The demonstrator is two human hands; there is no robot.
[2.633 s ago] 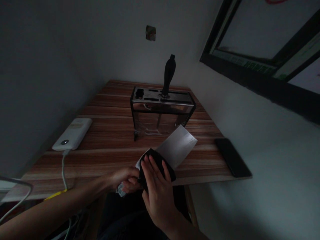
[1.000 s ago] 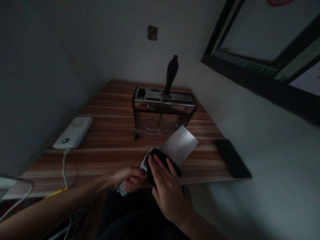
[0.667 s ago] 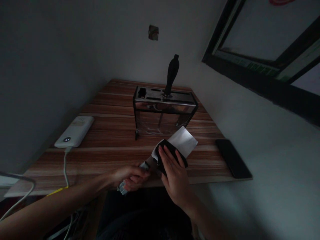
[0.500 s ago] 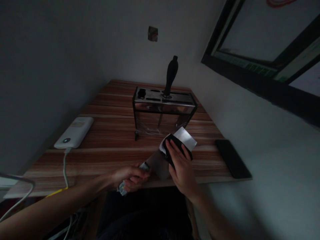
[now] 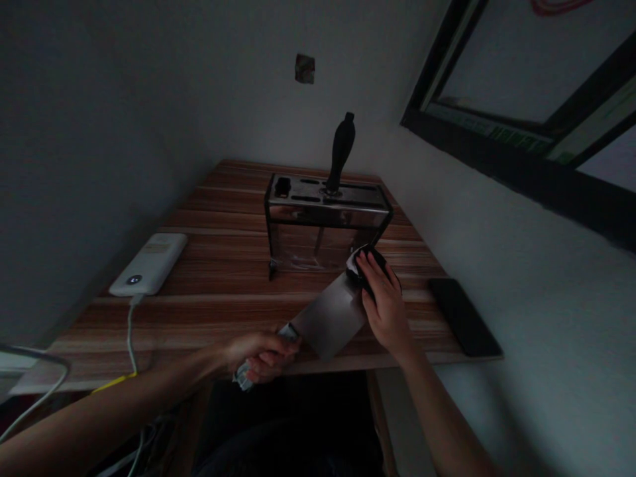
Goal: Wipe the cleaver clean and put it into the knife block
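Because the room is dim, fine detail is lost, but the left hand [image 5: 263,352] is plainly closed around a pale handle [image 5: 242,376], its fingers covering the middle so that only the two ends show, the butt by the near edge of the tabletop [image 5: 218,265]. From that grip a broad metal blade [image 5: 325,323] slants over the front of the tabletop; whether it touches the surface is hard to say, and its far end is hidden beneath a black cloth [image 5: 371,253] with a white side. The right hand [image 5: 386,301] lies over the cloth, fingers stretched across it. Toward the far edge stands a knife stand [image 5: 328,215], its lower right corner covered by the cloth, a dark upright handle [image 5: 342,149] rising from its top. A white power bank [image 5: 149,265] lies near the left edge, its cable [image 5: 130,334] passing behind the left forearm [image 5: 149,397]; a black phone [image 5: 464,317] lies at the near right corner.
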